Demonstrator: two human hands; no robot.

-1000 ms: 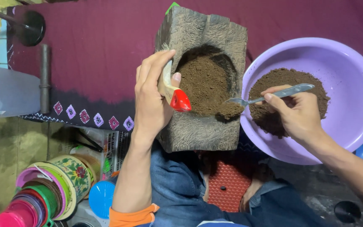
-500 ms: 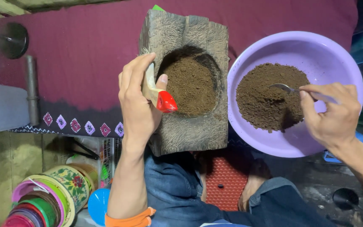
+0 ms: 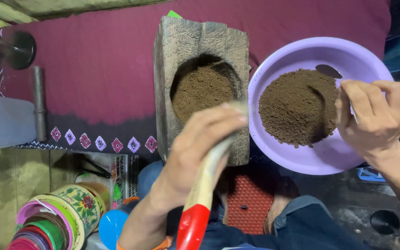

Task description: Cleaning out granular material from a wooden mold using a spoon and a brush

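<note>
A rough wooden block mortar [image 3: 163,83] stands in front of me, its hollow full of brown powder [image 3: 201,90]. My left hand [image 3: 195,148] grips a pale tool with a red end [image 3: 199,203] over the mortar's near edge, the red end pointing toward me. To the right a lilac plastic bowl [image 3: 297,53] holds a heap of the same brown powder [image 3: 297,107]. My right hand [image 3: 378,115] holds a metal spoon [image 3: 328,71] at the bowl's right side, its bowl end resting against the powder.
A maroon cloth with a diamond-pattern border [image 3: 93,69] lies behind the mortar. Stacked colourful rings and tins [image 3: 56,217] sit at lower left beside a blue ball [image 3: 112,224]. A dark metal bar [image 3: 39,102] lies at left. My legs in jeans [image 3: 302,222] are below.
My left hand has turned the red-ended tool, its red end now swung down toward me. My right hand moved the spoon to the bowl's right side. The view has shifted closer.
</note>
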